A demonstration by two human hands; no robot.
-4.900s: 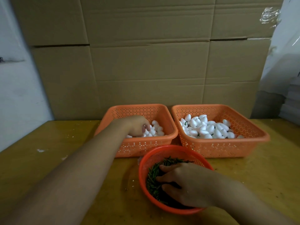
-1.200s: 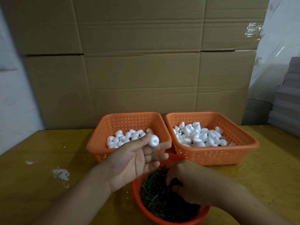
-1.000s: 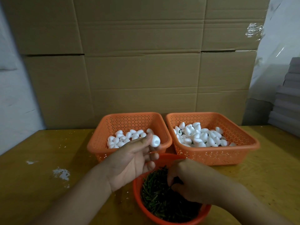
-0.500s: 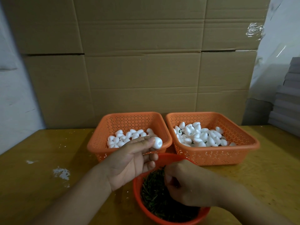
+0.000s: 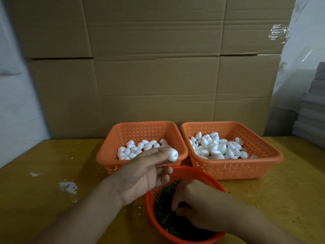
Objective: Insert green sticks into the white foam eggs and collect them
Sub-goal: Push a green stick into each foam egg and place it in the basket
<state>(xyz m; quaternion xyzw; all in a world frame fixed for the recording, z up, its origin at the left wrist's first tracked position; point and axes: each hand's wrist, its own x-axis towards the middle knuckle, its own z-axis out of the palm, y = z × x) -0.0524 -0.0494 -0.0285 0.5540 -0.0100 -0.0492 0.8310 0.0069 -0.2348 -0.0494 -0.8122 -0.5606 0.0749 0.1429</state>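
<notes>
the hands work over a yellow desk [image 5: 44, 173]: the left hand [image 5: 140, 175] pinches one white foam egg [image 5: 172, 155] at its fingertips above the round red basket [image 5: 191, 173] of green sticks [image 5: 164, 199], while the right hand [image 5: 202, 206] curls into that pile, and whether it has a stick cannot be told. plain eggs wait in the left orange basket [image 5: 109, 155] and stuck ones lie in the right orange basket [image 5: 263, 155]. the foam looks feather-light and easily dented, so it likely wants a gentle hold at the sides, blunt end left bare; the thin sticks look stiff and are probably best pinched near the middle.
</notes>
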